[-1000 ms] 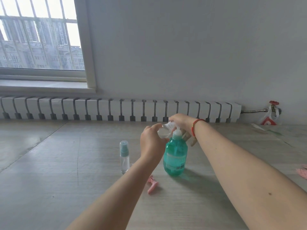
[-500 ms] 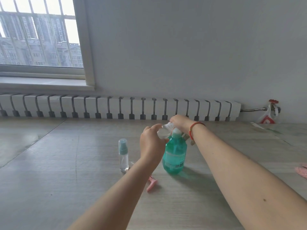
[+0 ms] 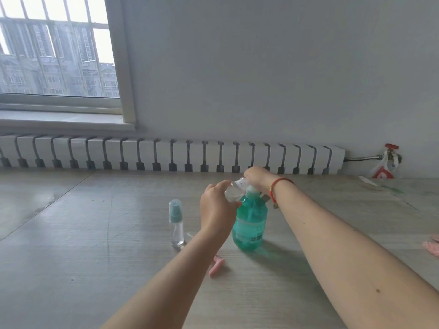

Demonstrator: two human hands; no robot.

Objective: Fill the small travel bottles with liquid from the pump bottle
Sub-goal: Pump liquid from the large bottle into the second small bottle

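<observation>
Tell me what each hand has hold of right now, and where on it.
The left hand grips a small clear bottle round its body, tilted at the green pump bottle. The right hand is on the pump top; its exact hold is hidden.

A bare room in a high-rise flat: a long white ribbed radiator beneath a barred window facing apartment towers, pale wood-grain floor.

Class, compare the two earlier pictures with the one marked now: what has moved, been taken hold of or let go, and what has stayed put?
Almost nothing changed. The left hand still holds the small clear bottle tilted at the green pump bottle, and the right hand stays on top of the pump. Nothing was picked up or let go. The capped travel bottle and pink object stand where they were.
</observation>
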